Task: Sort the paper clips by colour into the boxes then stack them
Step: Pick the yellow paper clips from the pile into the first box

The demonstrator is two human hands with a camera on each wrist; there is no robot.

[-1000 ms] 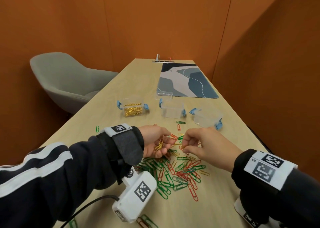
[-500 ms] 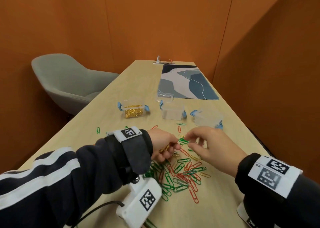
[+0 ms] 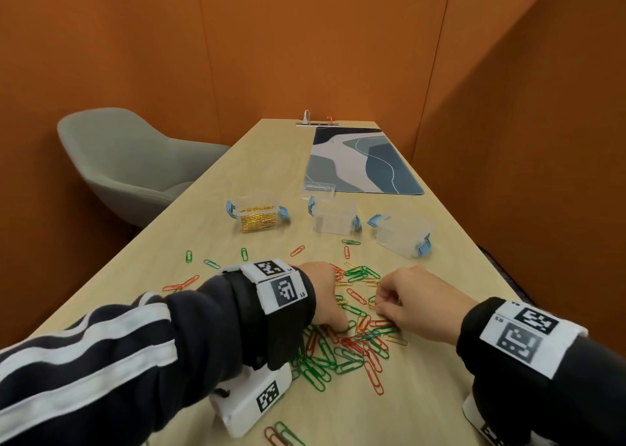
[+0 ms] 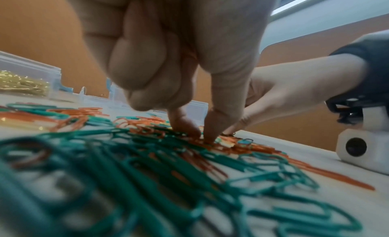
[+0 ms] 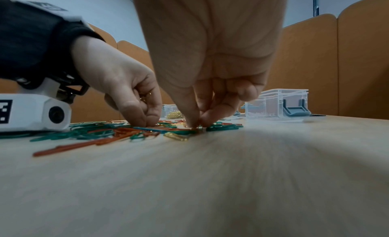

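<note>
A mixed pile of green, red and gold paper clips lies on the table in front of me. My left hand reaches into the pile's near left side, thumb and forefinger tips down among red clips. Its curled fingers keep gold clips in the palm. My right hand pinches a gold clip against the tabletop at the pile's right edge. Beyond the pile stand three clear boxes: the left one holds gold clips, while the middle and right ones look empty.
A loose clear lid lies behind the middle box, with a blue patterned mat farther back. Stray clips are scattered left of the pile. A grey chair stands left of the table. Orange walls close in on the right.
Both hands have dropped from just above the pile to its surface. The left still holds its gold clips and now digs in with its fingertips. The right pinches at a clip.
</note>
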